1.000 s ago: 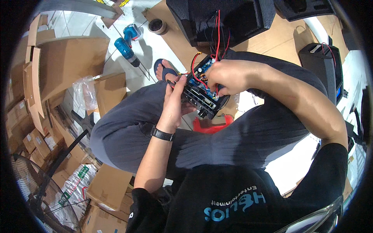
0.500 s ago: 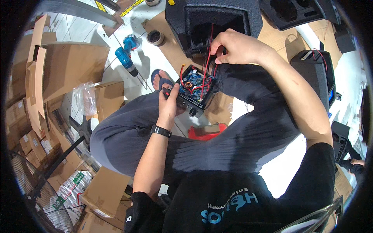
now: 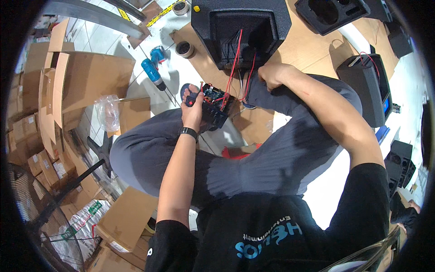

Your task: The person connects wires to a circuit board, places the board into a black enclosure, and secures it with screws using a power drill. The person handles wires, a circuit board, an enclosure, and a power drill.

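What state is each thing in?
Left hand: closed on circuit box
Circuit box: topless, board exposed
Right hand: curled, off circuit box
Speaker cabinet: recess open
Red wires: trailing from recess
Drill: unheld
Large carton: flaps open

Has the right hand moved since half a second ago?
Yes, the right hand has shifted lower in view: it overlapped the black cabinet, and now shows below its lower right edge.
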Available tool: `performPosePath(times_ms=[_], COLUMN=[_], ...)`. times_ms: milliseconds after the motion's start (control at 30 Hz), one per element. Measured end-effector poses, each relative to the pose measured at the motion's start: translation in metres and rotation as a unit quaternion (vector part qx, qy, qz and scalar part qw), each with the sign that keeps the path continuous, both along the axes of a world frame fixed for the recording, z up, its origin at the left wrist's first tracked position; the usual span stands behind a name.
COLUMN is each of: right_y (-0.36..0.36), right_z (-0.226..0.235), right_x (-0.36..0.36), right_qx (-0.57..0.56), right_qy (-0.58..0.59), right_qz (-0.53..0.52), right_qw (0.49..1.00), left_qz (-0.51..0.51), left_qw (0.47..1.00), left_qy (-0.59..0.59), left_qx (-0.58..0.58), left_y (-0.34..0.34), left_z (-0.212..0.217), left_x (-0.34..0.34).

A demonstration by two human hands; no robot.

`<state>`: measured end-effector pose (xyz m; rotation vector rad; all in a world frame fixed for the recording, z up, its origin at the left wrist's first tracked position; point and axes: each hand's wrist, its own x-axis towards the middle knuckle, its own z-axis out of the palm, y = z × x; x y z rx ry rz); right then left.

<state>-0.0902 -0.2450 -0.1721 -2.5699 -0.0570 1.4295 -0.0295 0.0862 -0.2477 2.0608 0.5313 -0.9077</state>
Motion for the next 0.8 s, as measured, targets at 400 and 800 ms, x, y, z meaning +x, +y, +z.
performPosePath(times_ms=[400,800], right_y=[-0.010,-0.011], right_z=[-0.022,-0.008], right_x=[-0.010,-0.011], right_qx=[0.008,0.020], right_qy=[-0.103,-0.098], right_qz=[-0.065,-0.064], right_qw=[0.993,0.993], left_qz=[-0.016,-0.061], left_qw=[0.995,0.984], left_qy=[-0.055,-0.140], left_qx=[0.084,0.095], left_y=[-0.034,-0.048], left_z=[-0.097,-0.029], left_x=[0.015,-0.018])
